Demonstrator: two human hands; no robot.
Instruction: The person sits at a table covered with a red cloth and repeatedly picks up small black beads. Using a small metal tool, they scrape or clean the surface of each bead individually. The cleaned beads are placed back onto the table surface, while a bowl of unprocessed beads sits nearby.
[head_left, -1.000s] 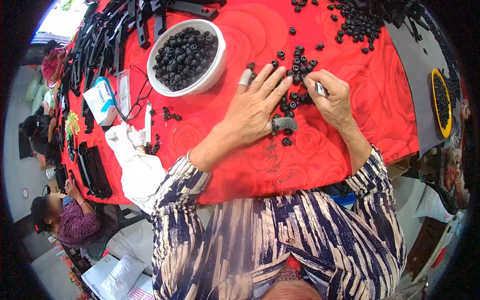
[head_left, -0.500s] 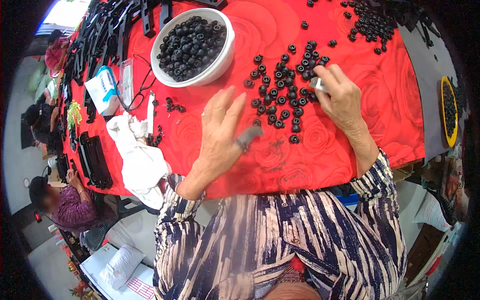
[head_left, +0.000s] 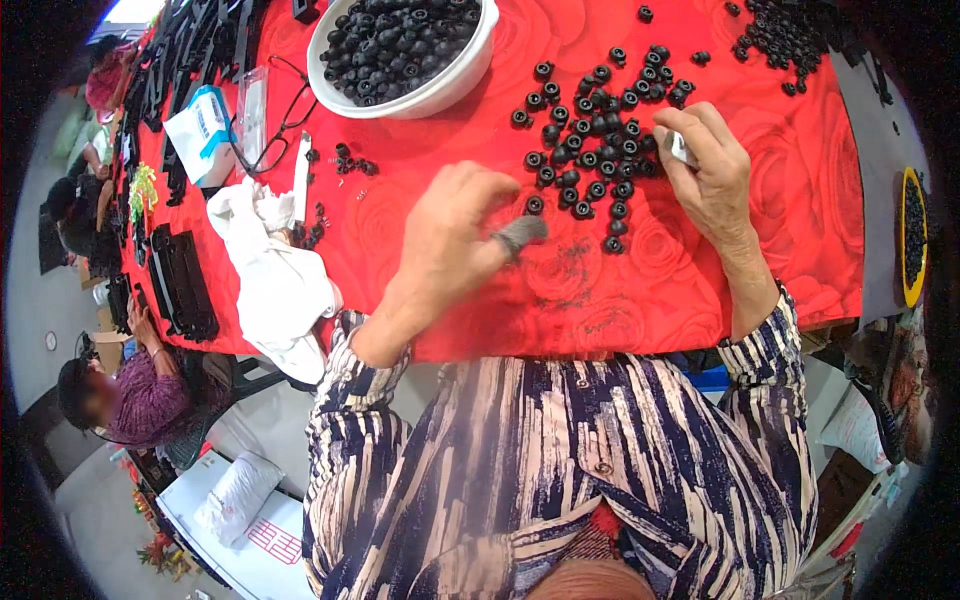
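Loose small round black parts with a hole in the end (head_left: 590,140) lie heaped on the red tablecloth (head_left: 660,300). At the heap's right edge my right hand (head_left: 712,180) is closed around a small pale, flat tool (head_left: 682,148); its exact kind is hidden by the fingers. My left hand (head_left: 450,240) hovers left of the heap, slightly blurred, fingers bent and thumb apart, with nothing visible between them. A grey cover (head_left: 520,234) sits on its thumb. Beyond the heap, on the left, a white bowl (head_left: 440,108) is full of similar black parts.
A white cloth (head_left: 275,290), glasses (head_left: 290,125) and a blue-white packet (head_left: 203,135) lie to the left. Long black strips (head_left: 190,90) cover the far left. More black parts (head_left: 780,45) are spread far right, near a yellow tray (head_left: 912,240). Another person (head_left: 150,390) sits at left.
The view has shifted, so the bowl and heap appear higher. My left hand's spread fingers have bent in. My right hand keeps the pale tool beside the heap.
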